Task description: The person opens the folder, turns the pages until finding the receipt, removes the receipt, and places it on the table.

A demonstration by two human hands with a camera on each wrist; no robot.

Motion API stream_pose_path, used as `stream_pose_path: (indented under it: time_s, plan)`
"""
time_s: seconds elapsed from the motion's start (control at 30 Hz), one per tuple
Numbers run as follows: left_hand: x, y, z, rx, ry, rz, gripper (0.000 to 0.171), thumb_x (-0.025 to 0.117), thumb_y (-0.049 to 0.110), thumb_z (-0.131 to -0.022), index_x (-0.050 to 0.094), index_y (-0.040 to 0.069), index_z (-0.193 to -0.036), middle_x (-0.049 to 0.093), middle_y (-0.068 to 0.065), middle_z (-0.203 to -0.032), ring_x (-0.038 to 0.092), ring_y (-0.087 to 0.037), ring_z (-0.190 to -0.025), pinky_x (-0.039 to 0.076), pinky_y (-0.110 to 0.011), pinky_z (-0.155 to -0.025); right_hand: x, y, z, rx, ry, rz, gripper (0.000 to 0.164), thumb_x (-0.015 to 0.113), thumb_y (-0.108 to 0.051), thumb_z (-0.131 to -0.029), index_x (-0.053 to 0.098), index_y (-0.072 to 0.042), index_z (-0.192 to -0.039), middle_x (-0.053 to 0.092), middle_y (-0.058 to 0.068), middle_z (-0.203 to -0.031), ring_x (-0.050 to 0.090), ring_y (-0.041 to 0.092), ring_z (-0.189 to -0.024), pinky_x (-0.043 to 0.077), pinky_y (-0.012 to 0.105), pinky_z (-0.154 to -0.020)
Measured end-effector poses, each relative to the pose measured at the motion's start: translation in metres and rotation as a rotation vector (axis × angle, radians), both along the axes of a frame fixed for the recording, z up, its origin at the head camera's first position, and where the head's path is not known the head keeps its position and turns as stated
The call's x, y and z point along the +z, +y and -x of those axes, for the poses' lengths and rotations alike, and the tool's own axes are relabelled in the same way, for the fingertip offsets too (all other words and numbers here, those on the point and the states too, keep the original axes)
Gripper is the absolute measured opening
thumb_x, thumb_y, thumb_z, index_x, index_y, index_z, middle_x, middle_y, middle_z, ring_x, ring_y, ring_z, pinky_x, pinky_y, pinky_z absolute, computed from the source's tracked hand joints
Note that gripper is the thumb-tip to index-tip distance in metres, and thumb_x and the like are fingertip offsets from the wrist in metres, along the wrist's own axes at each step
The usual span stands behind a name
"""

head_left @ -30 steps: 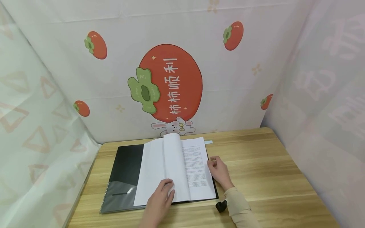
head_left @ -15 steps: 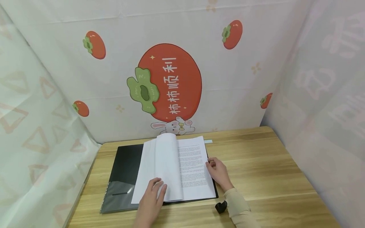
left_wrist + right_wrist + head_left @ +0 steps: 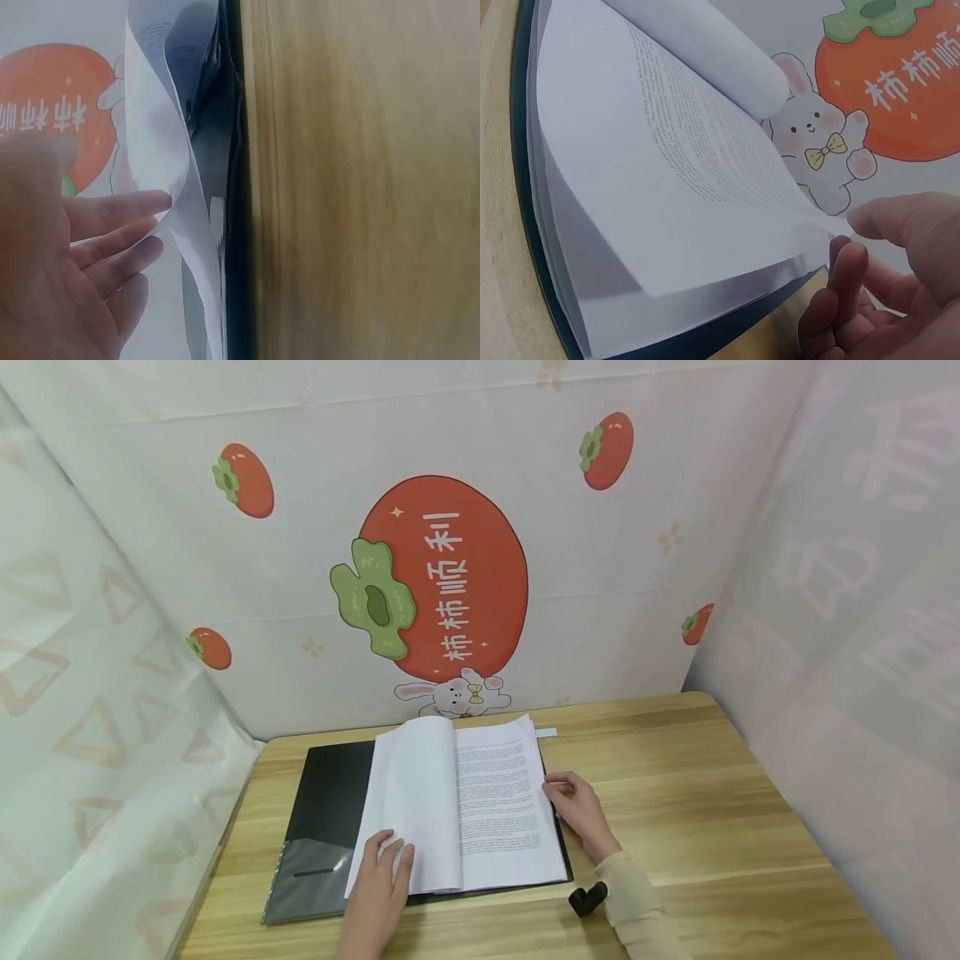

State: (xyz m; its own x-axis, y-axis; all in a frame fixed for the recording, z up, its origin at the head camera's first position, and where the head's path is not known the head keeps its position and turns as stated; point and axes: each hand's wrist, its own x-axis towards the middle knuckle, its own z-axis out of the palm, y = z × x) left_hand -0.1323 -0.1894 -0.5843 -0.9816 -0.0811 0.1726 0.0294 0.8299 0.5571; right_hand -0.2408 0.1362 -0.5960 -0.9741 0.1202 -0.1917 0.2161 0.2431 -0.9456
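Observation:
A black folder (image 3: 330, 789) lies spread on the table, bearing a stack of white paper. In the head view its printed top page (image 3: 495, 802) faces up on the right, and a turned sheet (image 3: 420, 802) curls over to the left. My right hand (image 3: 581, 810) pinches the right edge of the printed page between thumb and fingertips; that page lifts off those under it in the right wrist view. At the bottom of the turned sheet is my left hand (image 3: 375, 885), its fingers (image 3: 112, 214) fairly straight and touching the curved paper.
The wooden table (image 3: 675, 793) extends right of the folder. A pale blue strip (image 3: 547, 732) sticks out at the folder's top right. A clear pocket (image 3: 307, 877) covers the folder's lower left. Behind the table hangs a white cloth (image 3: 285, 560) with persimmon prints.
My left hand has moved left along with the curling sheet, which now covers the left side and bares more of the printed page. The right hand stays at the right edge.

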Motion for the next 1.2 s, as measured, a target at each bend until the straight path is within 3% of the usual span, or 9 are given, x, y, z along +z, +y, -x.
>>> stream_pose_path:
  time_s: [0.2, 0.4, 0.57, 0.93, 1.1, 1.2]
  plan:
    - [-0.003, -0.011, -0.001, 0.027, -0.092, 0.028, 0.054, 0.053, 0.041, -0.112, 0.067, -0.007, -0.131, 0.048, -0.021, -0.150, 0.060, -0.043, -0.129, 0.052, -0.060, -0.103, -0.002, 0.001, 0.001, -0.005, -0.026, 0.043, 0.033, 0.070, -0.025, -0.103, 0.069, -0.001, -0.127, 0.069, 0.012, -0.109, 0.060, 0.020, -0.087, 0.050, 0.024, -0.066]
    - [-0.004, -0.022, -0.002, 0.034, -0.143, 0.045, 0.047, 0.064, 0.032, -0.107, 0.064, -0.008, -0.134, 0.046, -0.022, -0.152, 0.058, -0.046, -0.130, 0.053, -0.062, -0.101, -0.003, 0.000, 0.002, 0.001, -0.061, 0.036, 0.031, 0.070, -0.025, -0.103, 0.070, -0.003, -0.124, 0.067, 0.009, -0.105, 0.059, 0.020, -0.086, 0.050, 0.025, -0.068]
    - [-0.002, -0.027, -0.001, 0.041, -0.184, 0.045, 0.047, 0.066, 0.028, -0.105, 0.063, -0.008, -0.135, 0.044, -0.025, -0.152, 0.056, -0.048, -0.133, 0.050, -0.063, -0.104, -0.004, 0.001, 0.002, 0.015, -0.024, -0.001, 0.027, 0.072, -0.022, -0.101, 0.070, -0.002, -0.118, 0.066, 0.008, -0.097, 0.057, 0.019, -0.082, 0.048, 0.024, -0.064]
    - [-0.006, -0.039, -0.002, 0.053, -0.221, 0.031, 0.047, 0.067, 0.026, -0.105, 0.061, -0.007, -0.138, 0.044, -0.028, -0.153, 0.051, -0.051, -0.137, 0.045, -0.065, -0.109, -0.004, 0.002, -0.001, 0.013, 0.013, -0.038, 0.024, 0.073, -0.021, -0.100, 0.071, -0.001, -0.114, 0.067, 0.007, -0.094, 0.058, 0.018, -0.080, 0.048, 0.023, -0.063]
    - [-0.008, -0.043, -0.004, 0.031, -0.231, 0.043, 0.050, 0.069, 0.024, -0.103, 0.058, -0.006, -0.141, 0.043, -0.029, -0.154, 0.050, -0.051, -0.138, 0.045, -0.066, -0.109, -0.004, 0.003, -0.001, 0.018, 0.014, -0.048, 0.023, 0.073, -0.021, -0.101, 0.071, -0.001, -0.113, 0.067, 0.007, -0.094, 0.058, 0.018, -0.079, 0.048, 0.023, -0.063]
    - [-0.011, -0.046, -0.005, 0.008, -0.250, 0.049, 0.054, 0.069, 0.024, -0.103, 0.054, -0.006, -0.145, 0.039, -0.031, -0.158, 0.042, -0.054, -0.143, 0.039, -0.069, -0.113, -0.005, 0.004, 0.001, 0.020, 0.018, -0.058, 0.022, 0.072, -0.020, -0.101, 0.071, -0.001, -0.113, 0.068, 0.007, -0.094, 0.058, 0.017, -0.079, 0.048, 0.023, -0.062]
